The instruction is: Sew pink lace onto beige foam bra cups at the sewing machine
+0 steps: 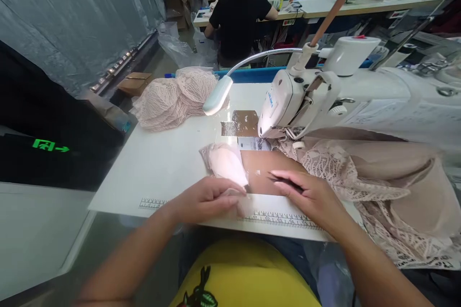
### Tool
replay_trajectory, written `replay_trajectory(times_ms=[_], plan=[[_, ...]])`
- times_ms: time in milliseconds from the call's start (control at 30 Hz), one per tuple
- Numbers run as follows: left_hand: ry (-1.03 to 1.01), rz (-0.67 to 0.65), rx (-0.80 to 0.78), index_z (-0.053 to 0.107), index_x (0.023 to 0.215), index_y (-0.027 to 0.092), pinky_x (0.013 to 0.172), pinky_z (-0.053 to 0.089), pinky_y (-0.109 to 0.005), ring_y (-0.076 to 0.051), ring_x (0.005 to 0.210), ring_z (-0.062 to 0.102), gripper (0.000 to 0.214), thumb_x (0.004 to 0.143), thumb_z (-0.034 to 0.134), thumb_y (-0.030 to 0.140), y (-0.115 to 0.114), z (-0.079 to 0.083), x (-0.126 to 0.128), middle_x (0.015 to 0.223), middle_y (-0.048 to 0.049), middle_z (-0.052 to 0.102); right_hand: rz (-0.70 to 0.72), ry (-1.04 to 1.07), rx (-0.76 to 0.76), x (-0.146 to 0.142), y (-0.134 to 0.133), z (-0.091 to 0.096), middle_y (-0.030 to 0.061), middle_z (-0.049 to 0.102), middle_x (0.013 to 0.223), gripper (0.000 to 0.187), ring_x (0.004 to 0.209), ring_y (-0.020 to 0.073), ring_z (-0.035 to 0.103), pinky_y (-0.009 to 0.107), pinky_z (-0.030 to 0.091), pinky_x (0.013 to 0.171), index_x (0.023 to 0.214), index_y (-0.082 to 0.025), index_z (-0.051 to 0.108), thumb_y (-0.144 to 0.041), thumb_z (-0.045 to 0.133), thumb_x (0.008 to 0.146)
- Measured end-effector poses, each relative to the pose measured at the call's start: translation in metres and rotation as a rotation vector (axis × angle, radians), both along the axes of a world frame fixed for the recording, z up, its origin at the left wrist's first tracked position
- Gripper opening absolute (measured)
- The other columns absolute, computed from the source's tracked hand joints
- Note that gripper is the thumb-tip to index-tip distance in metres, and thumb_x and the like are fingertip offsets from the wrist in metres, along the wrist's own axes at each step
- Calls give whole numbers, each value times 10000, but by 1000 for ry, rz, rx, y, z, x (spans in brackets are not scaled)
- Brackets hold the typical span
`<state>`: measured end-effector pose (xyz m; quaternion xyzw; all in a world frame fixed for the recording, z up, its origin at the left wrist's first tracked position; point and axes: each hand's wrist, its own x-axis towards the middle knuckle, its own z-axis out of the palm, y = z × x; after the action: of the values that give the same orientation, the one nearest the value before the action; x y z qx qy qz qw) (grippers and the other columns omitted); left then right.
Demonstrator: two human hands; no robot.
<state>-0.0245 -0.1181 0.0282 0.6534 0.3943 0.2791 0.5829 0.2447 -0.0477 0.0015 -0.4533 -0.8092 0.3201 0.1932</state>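
My left hand point(212, 199) is closed at the front of the sewing table, its fingertips pinching a thin, sheer beige piece of fabric point(246, 205) that is partly blurred. Just beyond it lies a pale pink padded cup point(226, 160) with lace at its edge. To the right, my right hand point(311, 194) is closed around dark thread snips point(288, 182), their points directed left above a brown patch point(257, 165) on the tabletop. The fingers hide most of the snips. Beige lace fabric point(331, 168) runs from under the needle area past my right hand.
A white sewing machine point(284, 100) stands at the right, with a bendable lamp point(218, 95) reaching left. A pile of beige lace pieces point(173, 98) sits at the table's back left. Printed rulers point(281, 219) line the front edge. A person in black point(237, 24) sits ahead.
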Motion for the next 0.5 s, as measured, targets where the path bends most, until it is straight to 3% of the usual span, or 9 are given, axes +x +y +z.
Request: replay_trajectory(times_ms=[67,133,200,267,333,400,500], plan=[[-102,-4,-7,640,1048,111,782,492,-294,-187,849,638,299,957,421,293,-7,4,5,922,-109,694,-112,-182,273,22,2,-9,150,660,1084,362,1043,351,573,506,436,868,973,-182,718,-426,468,876],[-180,-4,38,652,1016,108,780,497,-293,-189,852,642,288,956,421,271,-11,7,17,924,-122,695,-124,-157,365,28,-3,-10,162,614,1186,340,1116,364,530,531,395,924,976,-185,709,-420,486,872],[-172,15,173,668,1016,108,778,493,-294,-185,839,631,264,933,466,257,-10,9,31,908,-123,686,38,40,236,17,-15,-4,104,595,1229,328,1119,293,542,428,435,914,1082,-240,653,-438,590,828],[-134,50,327,680,1038,129,775,489,-295,-176,822,610,253,913,503,258,-5,10,43,883,-105,667,269,216,14,-4,-29,5,84,626,1131,477,1016,255,584,346,475,836,1097,-223,609,-493,703,715],[-44,112,446,657,1117,160,819,487,-314,-185,895,591,284,916,492,274,4,7,47,954,-101,641,257,223,-197,-21,-39,12,26,639,848,247,758,168,591,254,460,636,876,-188,615,-427,619,812],[189,189,535,600,1211,169,938,451,-375,-223,1068,543,336,930,454,280,13,0,41,1137,-122,592,299,244,-381,-23,-44,14,-12,570,685,246,599,113,510,218,387,522,722,-170,565,-379,570,852],[657,231,637,572,1233,137,1068,333,-490,-297,1238,424,369,921,442,285,22,-20,21,1298,-152,512,272,387,-470,-5,-46,10,-4,581,682,240,599,121,520,226,405,523,738,-163,581,-383,596,833]])
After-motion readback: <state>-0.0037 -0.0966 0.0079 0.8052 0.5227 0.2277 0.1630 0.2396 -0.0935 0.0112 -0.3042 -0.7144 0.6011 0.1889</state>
